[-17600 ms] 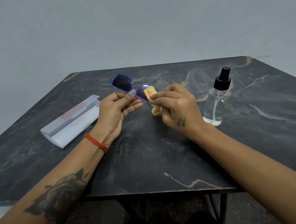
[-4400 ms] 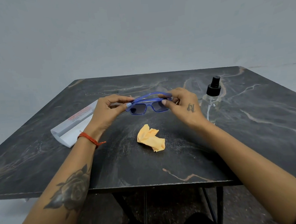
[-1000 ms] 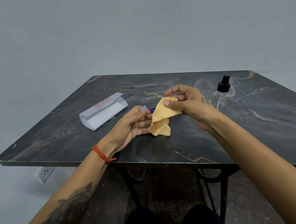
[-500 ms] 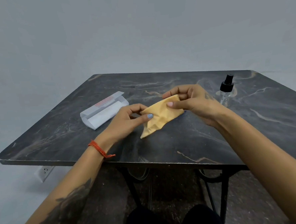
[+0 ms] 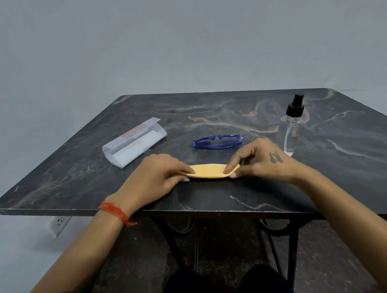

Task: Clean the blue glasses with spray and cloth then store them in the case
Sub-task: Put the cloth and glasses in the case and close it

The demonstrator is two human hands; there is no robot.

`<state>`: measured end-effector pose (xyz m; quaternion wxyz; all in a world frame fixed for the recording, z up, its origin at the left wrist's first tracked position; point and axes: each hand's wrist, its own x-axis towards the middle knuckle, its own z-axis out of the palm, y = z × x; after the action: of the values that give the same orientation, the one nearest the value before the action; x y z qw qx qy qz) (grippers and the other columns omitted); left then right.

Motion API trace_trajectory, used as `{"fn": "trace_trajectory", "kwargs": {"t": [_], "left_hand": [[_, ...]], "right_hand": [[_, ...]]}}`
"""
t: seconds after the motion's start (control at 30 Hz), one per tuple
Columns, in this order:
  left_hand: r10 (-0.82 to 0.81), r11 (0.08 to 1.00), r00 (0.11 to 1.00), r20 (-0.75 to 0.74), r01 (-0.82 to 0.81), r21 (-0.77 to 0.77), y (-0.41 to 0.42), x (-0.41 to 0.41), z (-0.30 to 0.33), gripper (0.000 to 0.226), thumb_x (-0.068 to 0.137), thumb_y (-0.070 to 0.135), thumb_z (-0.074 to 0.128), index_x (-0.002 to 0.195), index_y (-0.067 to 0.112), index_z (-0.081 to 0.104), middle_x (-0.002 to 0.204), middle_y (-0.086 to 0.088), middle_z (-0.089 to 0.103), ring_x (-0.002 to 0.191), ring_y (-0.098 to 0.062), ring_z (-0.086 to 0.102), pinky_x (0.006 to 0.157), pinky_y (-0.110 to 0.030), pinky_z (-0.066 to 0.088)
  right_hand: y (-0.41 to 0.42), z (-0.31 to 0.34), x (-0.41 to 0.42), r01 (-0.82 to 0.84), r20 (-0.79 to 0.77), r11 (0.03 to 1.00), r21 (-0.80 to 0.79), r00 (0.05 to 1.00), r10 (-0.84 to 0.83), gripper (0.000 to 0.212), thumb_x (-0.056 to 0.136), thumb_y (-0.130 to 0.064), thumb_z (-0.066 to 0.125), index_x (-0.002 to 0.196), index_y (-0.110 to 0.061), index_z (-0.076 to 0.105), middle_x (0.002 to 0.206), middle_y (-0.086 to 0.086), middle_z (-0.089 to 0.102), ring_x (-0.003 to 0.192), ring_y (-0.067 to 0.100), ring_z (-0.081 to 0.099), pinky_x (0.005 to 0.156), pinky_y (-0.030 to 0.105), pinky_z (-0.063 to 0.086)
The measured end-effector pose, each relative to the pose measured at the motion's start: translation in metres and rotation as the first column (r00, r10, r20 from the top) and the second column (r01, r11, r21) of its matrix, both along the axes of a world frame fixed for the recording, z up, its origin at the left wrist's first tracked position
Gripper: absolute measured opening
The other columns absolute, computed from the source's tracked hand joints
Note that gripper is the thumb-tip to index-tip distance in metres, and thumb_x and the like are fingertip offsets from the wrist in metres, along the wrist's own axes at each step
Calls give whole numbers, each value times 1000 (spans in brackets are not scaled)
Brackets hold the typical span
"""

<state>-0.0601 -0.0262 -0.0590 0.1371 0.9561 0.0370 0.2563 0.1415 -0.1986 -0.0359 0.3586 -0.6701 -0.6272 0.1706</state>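
Observation:
The blue glasses [image 5: 217, 141] lie folded on the dark marble table [image 5: 214, 199], just beyond my hands. An orange cloth [image 5: 208, 171] is stretched flat between both hands, low over the table. My left hand [image 5: 154, 180] pinches its left end and my right hand [image 5: 260, 160] pinches its right end. The white case [image 5: 134, 142] lies open at the left, its lid tipped back. A clear spray bottle [image 5: 292, 124] with a black nozzle stands upright at the right, behind my right hand.
The table's front edge [image 5: 146, 209] runs just under my wrists, with black metal legs [image 5: 289, 253] below. A wall socket [image 5: 59, 222] shows under the table's left corner. A plain grey wall lies behind.
The cloth, loosely held up half a second ago, is now pulled flat and narrow between both hands, lower and nearer the front edge. The glasses now lie in plain sight on the table.

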Motion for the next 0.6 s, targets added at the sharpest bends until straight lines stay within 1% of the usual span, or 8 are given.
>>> {"fn": "trace_trajectory", "kwargs": {"t": [0.07, 0.13, 0.2, 0.27, 0.4, 0.5, 0.53, 0.6], "left_hand": [[34, 994, 999, -26, -37, -104, -1, -3, 2, 23, 76, 39, 66, 95, 27, 73, 88, 7, 72, 83, -4, 61, 73, -25, 48], [54, 969, 998, -43, -63, -240, -3, -4, 7, 16, 78, 30, 72, 94, 28, 73, 89, 9, 72, 86, -2, 62, 74, -19, 48], [70, 924, 996, -50, -84, -374, -4, -2, 10, 15, 79, 19, 71, 91, 28, 73, 87, 12, 73, 86, 0, 63, 74, -15, 48], [101, 892, 993, -59, -117, -437, -2, 3, 11, 15, 80, 18, 71, 89, 28, 73, 86, 15, 72, 81, 0, 63, 70, -13, 46], [184, 903, 980, -79, -200, -381, 3, 14, 10, 13, 77, 19, 73, 83, 30, 69, 86, 15, 68, 73, -2, 57, 65, -9, 41], [193, 944, 978, -78, -207, -258, 5, 18, 8, 7, 79, 20, 72, 79, 27, 69, 86, 8, 65, 80, -7, 58, 68, -18, 44], [174, 951, 982, -75, -187, -248, 6, 18, 7, 2, 79, 25, 71, 80, 26, 70, 87, 8, 64, 81, -8, 58, 69, -22, 46], [122, 964, 989, -88, -139, -225, 8, 14, 6, 19, 75, 46, 68, 83, 29, 71, 89, 11, 65, 83, -7, 58, 68, -20, 46]], "right_hand": [[-3, 1, 1, -23, 2, 997, -71, 1000, 24, 16, 74, -14, 78, 83, -27, 76, 81, -1, 73, 73, 14, 60, 65, 18, 41], [-3, 2, 2, -30, -30, 995, -99, 999, 27, 12, 78, -16, 74, 89, -22, 75, 82, -1, 73, 71, 10, 60, 64, 14, 41], [0, 1, 4, 10, -90, 995, -98, 996, -19, 9, 82, -15, 70, 91, -17, 73, 79, 1, 72, 67, 3, 60, 61, 13, 43], [4, -3, 4, 83, -135, 993, -86, 986, -94, 7, 83, -12, 68, 89, -16, 68, 71, 3, 68, 61, 4, 59, 55, 16, 46], [10, -7, 1, 214, -90, 976, -41, 972, -217, 10, 81, -10, 69, 86, -16, 63, 71, 4, 63, 52, 9, 57, 48, 18, 47], [11, -8, -1, 262, 76, 965, -25, 963, -259, 10, 80, -13, 68, 81, -23, 65, 76, 0, 63, 56, 9, 57, 55, 22, 49], [11, -9, -1, 283, 158, 959, -25, 948, -275, 12, 80, -16, 68, 79, -27, 66, 77, -3, 63, 61, 7, 57, 60, 22, 47], [10, -8, -1, 312, 278, 950, -18, 914, -295, 11, 81, -21, 67, 80, -31, 69, 74, -13, 59, 71, 3, 52, 64, 21, 38]]}}
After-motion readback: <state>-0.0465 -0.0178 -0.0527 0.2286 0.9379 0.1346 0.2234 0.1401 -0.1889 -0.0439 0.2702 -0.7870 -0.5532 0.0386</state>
